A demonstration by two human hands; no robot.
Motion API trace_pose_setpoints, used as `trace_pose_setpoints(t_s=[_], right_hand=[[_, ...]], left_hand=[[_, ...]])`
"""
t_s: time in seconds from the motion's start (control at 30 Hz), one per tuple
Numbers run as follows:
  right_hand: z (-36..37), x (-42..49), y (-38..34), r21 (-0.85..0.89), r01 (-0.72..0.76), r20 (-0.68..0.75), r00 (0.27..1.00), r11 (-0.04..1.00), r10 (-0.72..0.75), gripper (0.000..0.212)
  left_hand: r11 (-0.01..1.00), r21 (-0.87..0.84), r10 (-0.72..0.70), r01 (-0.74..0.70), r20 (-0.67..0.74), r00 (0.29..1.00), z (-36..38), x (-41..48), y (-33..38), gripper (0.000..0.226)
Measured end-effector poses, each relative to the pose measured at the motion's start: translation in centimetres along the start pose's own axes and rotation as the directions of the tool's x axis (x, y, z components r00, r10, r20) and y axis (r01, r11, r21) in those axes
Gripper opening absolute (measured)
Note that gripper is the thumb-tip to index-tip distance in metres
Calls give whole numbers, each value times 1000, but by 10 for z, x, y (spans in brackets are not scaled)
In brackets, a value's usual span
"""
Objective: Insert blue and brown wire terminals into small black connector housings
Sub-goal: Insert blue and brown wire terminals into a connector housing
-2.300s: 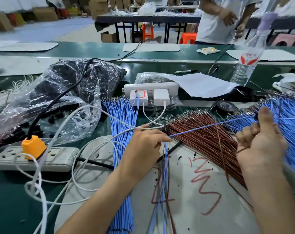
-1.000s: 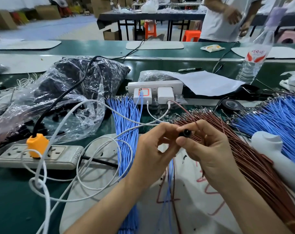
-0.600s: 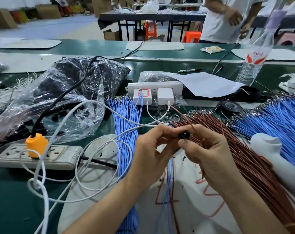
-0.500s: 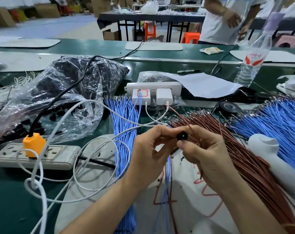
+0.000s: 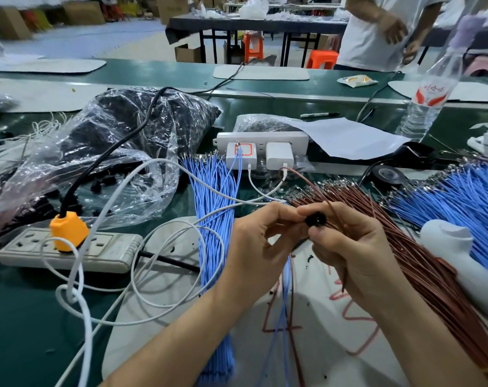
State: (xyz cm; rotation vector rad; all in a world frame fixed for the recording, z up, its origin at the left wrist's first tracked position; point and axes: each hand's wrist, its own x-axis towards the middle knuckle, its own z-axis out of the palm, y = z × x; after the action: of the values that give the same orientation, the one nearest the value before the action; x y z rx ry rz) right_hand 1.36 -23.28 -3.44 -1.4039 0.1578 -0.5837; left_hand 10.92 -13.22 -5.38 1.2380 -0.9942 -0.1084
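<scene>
The right hand (image 5: 354,252), out among the blue wires at the right edge two seconds ago, has come to meet the left hand (image 5: 261,247) at mid-frame. Low in the picture, a blue and a brown lead (image 5: 286,303) hang from the left hand over a white mat (image 5: 335,344). Between both hands' thumbs and forefingers sits the black connector housing (image 5: 315,220), small and round, its open end facing the camera. Both hands pinch it, other fingers curled. A single brown wire (image 5: 331,202) arcs over the right fingers and emerges below the palm. Behind lie a brown wire bundle (image 5: 433,261) at right and a blue wire bundle (image 5: 217,219) at centre.
</scene>
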Motion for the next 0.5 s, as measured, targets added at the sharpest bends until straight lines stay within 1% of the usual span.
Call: trace_pose_setpoints(t_s=[0.13, 0.23, 0.4, 0.5], right_hand=[[0, -1, -1, -18, 4, -17, 1000, 1000, -4, 25], [0, 0, 0, -65, 37, -7, 999, 997, -38, 22], [1, 0, 2, -39, 99, 5, 995, 994, -99, 28], [-1, 0, 2, -59, 96, -1, 995, 994, -96, 28]], left_hand=[[1000, 0, -3, 3, -5, 1000, 0, -1, 0, 14], [1000, 27, -12, 12, 5, 1000, 0, -1, -3, 17], [999, 31, -40, 40, 9, 999, -2, -2, -6, 13], [997, 41, -67, 67, 18, 998, -1, -2, -5, 12]])
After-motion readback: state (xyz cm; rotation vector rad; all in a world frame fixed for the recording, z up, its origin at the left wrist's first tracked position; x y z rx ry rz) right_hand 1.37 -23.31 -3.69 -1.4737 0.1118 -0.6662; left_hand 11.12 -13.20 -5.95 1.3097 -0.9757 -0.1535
